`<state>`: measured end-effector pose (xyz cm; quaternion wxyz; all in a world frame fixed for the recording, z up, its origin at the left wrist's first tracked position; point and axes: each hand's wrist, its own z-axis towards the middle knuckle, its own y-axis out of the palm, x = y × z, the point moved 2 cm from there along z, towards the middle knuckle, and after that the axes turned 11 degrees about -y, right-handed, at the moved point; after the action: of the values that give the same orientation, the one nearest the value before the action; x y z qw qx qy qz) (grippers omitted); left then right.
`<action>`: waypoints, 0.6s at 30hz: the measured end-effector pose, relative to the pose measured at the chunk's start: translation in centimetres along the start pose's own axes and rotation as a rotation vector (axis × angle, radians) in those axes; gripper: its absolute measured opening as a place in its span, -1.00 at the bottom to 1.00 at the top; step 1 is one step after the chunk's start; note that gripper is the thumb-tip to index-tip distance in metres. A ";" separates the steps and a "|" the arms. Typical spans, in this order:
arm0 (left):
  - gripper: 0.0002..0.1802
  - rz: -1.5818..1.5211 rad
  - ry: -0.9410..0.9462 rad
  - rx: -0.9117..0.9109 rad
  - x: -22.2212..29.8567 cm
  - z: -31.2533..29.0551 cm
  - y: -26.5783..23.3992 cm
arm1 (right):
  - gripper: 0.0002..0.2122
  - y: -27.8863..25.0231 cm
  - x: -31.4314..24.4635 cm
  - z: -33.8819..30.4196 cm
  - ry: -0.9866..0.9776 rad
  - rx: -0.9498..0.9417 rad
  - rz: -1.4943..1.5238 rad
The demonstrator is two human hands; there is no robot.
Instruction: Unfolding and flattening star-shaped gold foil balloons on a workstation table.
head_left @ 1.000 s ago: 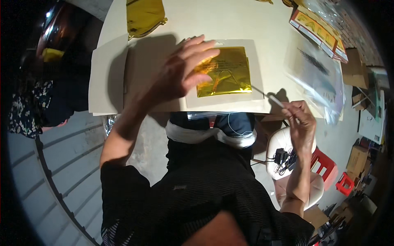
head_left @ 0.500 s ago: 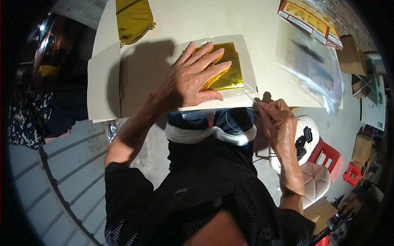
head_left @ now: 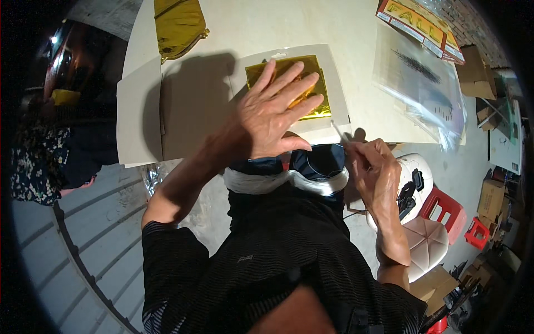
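Your left hand (head_left: 275, 114) lies palm-down with fingers spread, its grip wide, covering much of the gold foil packet (head_left: 256, 71). That packet sits on a grey backing card (head_left: 332, 78) near the six o'clock edge of the desk (head_left: 267, 25). Your right hand (head_left: 375, 164), toward four o'clock from the packet, has a narrow grip, fingertips pinching a slim white stick (head_left: 338, 131) at the card's near corner. From the packet, a gold foil piece (head_left: 179, 28) lies at ten o'clock, clear plastic bags (head_left: 392, 75) at three, and a red-and-yellow box (head_left: 423, 26) at two.
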<state>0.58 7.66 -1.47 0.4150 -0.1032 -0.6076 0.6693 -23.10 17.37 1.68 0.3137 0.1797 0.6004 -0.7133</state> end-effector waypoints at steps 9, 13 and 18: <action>-0.19 0.048 -0.031 -0.051 0.6 0.1 0.8 | -0.82 0.7 -0.2 0.1 -0.108 -0.053 -0.003; -0.35 0.004 -0.021 -0.019 0.8 0.1 0.8 | -0.85 0.6 0.1 0.3 -0.045 -0.047 0.032; -0.39 0.032 -0.020 -0.019 0.8 0.2 0.8 | -0.90 0.6 0.3 0.4 0.029 0.026 0.011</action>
<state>-0.43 8.14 -1.84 0.3969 -0.1101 -0.6164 0.6712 -22.87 16.85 1.11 0.3064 0.1972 0.5945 -0.7168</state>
